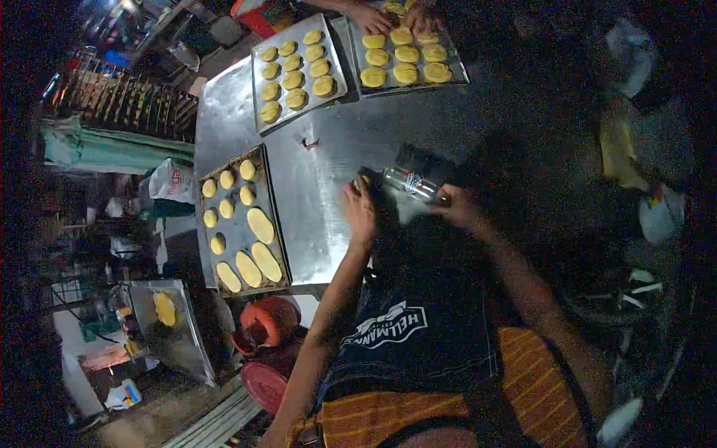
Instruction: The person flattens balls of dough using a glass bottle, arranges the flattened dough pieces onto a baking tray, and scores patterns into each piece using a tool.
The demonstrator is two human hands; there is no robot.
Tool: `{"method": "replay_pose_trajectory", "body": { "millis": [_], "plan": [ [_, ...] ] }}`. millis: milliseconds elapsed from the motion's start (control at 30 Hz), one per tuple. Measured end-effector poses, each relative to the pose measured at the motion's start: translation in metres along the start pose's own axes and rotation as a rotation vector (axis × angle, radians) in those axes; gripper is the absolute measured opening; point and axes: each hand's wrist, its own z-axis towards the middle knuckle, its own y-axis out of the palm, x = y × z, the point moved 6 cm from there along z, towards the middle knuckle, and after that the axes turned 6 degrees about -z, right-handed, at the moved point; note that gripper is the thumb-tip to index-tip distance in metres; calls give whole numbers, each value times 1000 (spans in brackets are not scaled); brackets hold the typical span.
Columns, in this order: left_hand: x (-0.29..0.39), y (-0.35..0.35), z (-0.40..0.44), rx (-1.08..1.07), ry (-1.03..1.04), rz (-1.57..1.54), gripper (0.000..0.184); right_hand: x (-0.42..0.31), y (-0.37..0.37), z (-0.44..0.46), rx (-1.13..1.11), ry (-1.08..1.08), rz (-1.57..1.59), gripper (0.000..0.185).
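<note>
In the head view a clear glass bottle (411, 184) with a printed label lies sideways over the metal table (306, 179). My right hand (457, 209) is closed round the bottle's right end. My left hand (360, 210) is near its other end, fingers curled by a small dark object that I cannot make out. Left of my left hand lies a dark baking tray (270, 201) with small round dough pieces (226, 178) and several long flattened ones (249, 269).
Two trays of round yellow dough (293, 80) (405, 72) stand at the table's far side. Another person's hands (371, 20) are over the right one. A red container (270, 322) stands below the near left edge, beside a leaning metal tray (183, 328).
</note>
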Motion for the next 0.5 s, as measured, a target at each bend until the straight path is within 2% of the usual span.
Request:
{"method": "replay_pose_trajectory", "body": {
  "millis": [67,100,167,200,267,333,367,500],
  "plan": [
    [-3,-7,-6,16,-35,-106,65,-15,8,10,42,-180,46,31],
    [-4,-15,-7,30,-71,-215,64,-17,10,18,44,-174,51,31],
    [-14,-34,-6,48,-116,-386,60,-31,23,31,32,-295,-162,35],
    [-21,-45,-3,61,-130,-450,58,-47,30,34,36,-281,40,35],
    [-31,-78,26,83,-132,-470,55,-78,33,41,38,-255,247,36],
    [-26,-93,59,-130,-216,-467,56,-88,42,50,-101,-157,-59,48],
    [-33,-82,62,-135,-228,-471,56,-88,47,58,-111,-147,-60,48],
    [-59,-8,64,-112,153,382,60,-71,73,94,-375,-87,-683,69]
  ]
}}
